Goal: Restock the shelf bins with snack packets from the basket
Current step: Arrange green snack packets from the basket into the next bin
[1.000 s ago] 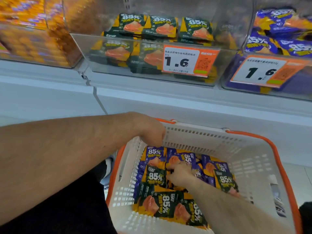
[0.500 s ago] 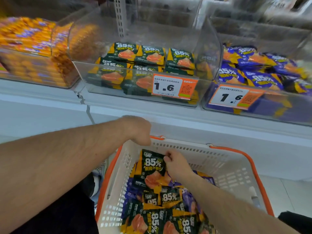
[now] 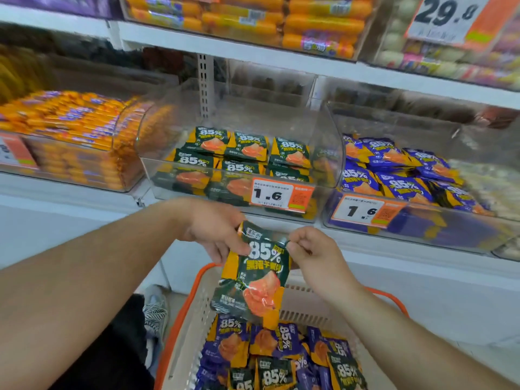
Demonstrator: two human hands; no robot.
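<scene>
A dark green and orange snack packet (image 3: 254,280) marked 85% hangs upright above the basket (image 3: 191,313). My left hand (image 3: 213,229) pinches its upper left edge and my right hand (image 3: 309,249) pinches its upper right corner. The white basket with an orange rim holds several green and purple packets (image 3: 281,358). Straight ahead, a clear shelf bin (image 3: 334,147) holds matching green packets (image 3: 247,153). To its right a second clear bin (image 3: 422,229) holds purple packets (image 3: 394,175).
A clear bin of orange sausage sticks (image 3: 70,130) stands to the left. The upper shelf carries orange sausages (image 3: 281,21) and a 29.8 price tag (image 3: 444,15). Orange 1.6 price tags (image 3: 281,197) hang on the bin fronts. A shoe (image 3: 154,311) shows beside the basket.
My right hand lifted a green packet out of the basket. My left hand left the basket rim and took hold of the packet's other side. The view tilted up toward the shelves.
</scene>
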